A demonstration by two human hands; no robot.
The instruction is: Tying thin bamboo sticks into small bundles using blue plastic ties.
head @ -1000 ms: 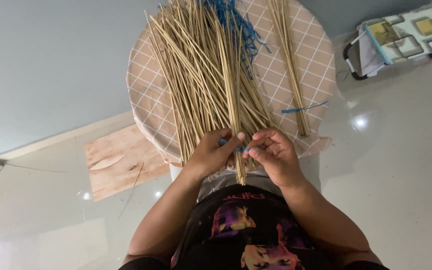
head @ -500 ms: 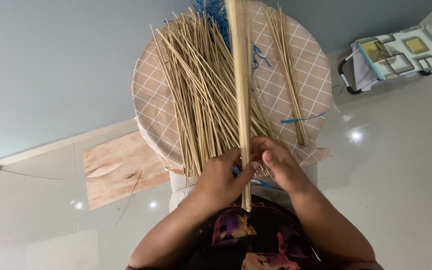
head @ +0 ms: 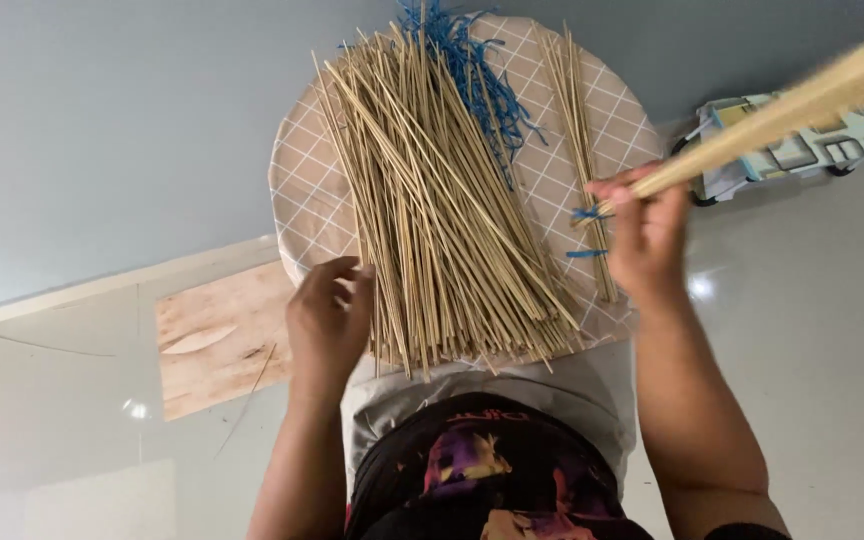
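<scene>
We grip a tied bundle of thin sticks (head: 802, 100) in our right hand (head: 647, 235), its length blurred and slanting up to the far right. Our left hand (head: 327, 320), fingers loosely curled and holding nothing, rests at the left edge of the loose stick pile (head: 432, 200) on the round worktop (head: 612, 120). Blue ties (head: 472, 70) lie at the far side, and a smaller stick bundle (head: 577, 130) lies right of the pile.

The thin bundle of pale bamboo sticks (head: 792, 105) in the right hand (head: 647, 235) is smeared by motion, and its far end runs out past the picture's right edge. That bundle crosses the small boxy toy vehicle (head: 812, 150) on the floor, hiding part of it. The big heap of loose pale sticks (head: 432, 210) covers much of the round quilted beige table (head: 297, 200) and the lower ends of the blue plastic strings (head: 472, 70).
</scene>
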